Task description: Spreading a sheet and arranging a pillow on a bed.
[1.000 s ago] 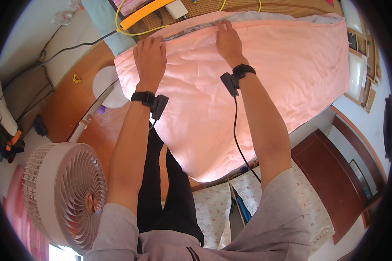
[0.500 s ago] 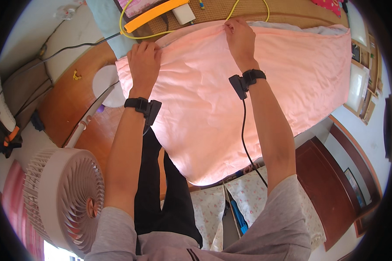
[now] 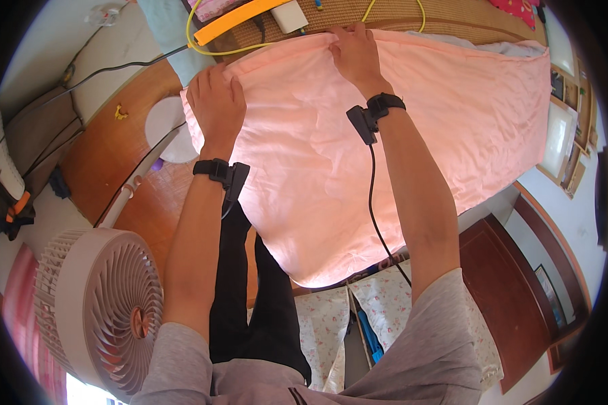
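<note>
A peach-pink quilt (image 3: 304, 155) lies spread over the bed, lightly wrinkled, its near part hanging down in front of me. At its far left corner, my left hand (image 3: 216, 104) rests on the cloth with fingers apart. My right hand (image 3: 356, 57) lies on the quilt's far edge, palm down, its fingers stretched toward the mat. Neither hand appears to grip the cloth. Along the far right edge, a strip of grey fabric (image 3: 490, 47) shows from under the quilt. Each wrist wears a black strapped device.
Beyond the quilt, a woven mat (image 3: 344, 20) bears an orange bar (image 3: 240, 22), a white box (image 3: 289, 19) and a yellow cable (image 3: 236, 52). A white fan (image 3: 105, 314) stands near my left arm. A black cable (image 3: 377, 216) hangs from my right wrist.
My right hand has let go of its pinch on the far edge, moved slightly left and flattened. The left hand has loosened, its fingers spreading on the cloth.
</note>
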